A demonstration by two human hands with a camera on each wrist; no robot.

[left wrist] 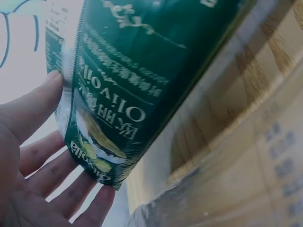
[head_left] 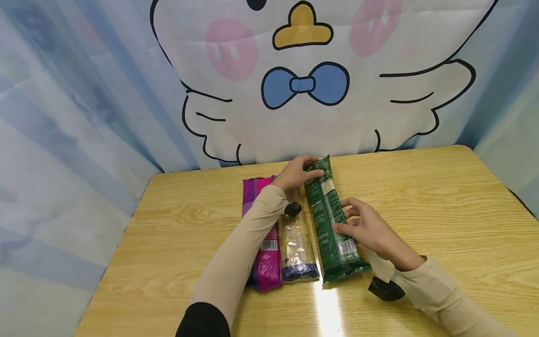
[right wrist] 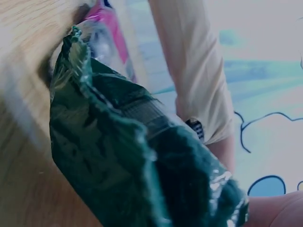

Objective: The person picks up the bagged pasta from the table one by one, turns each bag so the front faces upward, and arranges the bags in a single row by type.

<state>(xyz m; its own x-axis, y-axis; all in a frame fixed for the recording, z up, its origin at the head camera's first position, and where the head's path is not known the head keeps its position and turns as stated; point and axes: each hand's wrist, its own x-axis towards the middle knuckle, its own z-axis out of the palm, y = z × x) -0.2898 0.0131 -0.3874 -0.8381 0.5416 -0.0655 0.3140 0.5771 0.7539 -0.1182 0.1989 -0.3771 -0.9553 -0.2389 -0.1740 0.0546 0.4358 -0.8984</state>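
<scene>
A green packet of spaghetti (head_left: 326, 220) lies slantwise at the right of two other packets, its barcode near the close end. At its far end, my left hand (head_left: 296, 174) pinches it, thumb on top and fingers round the edge; the left wrist view shows the thumb (left wrist: 35, 106) against the green wrapper. My right hand (head_left: 372, 231) holds the right side lower down, with the thumb on the upper face. In the right wrist view the crimped end of the green packet (right wrist: 118, 146) hides most of that hand.
A clear packet of pale noodles (head_left: 296, 243) with a dark blue end lies left of the green one. Beside it is a pink and purple packet (head_left: 269, 267), partly covered by my left forearm. Behind the wooden table (head_left: 181, 243) hangs a printed curtain (head_left: 303, 126).
</scene>
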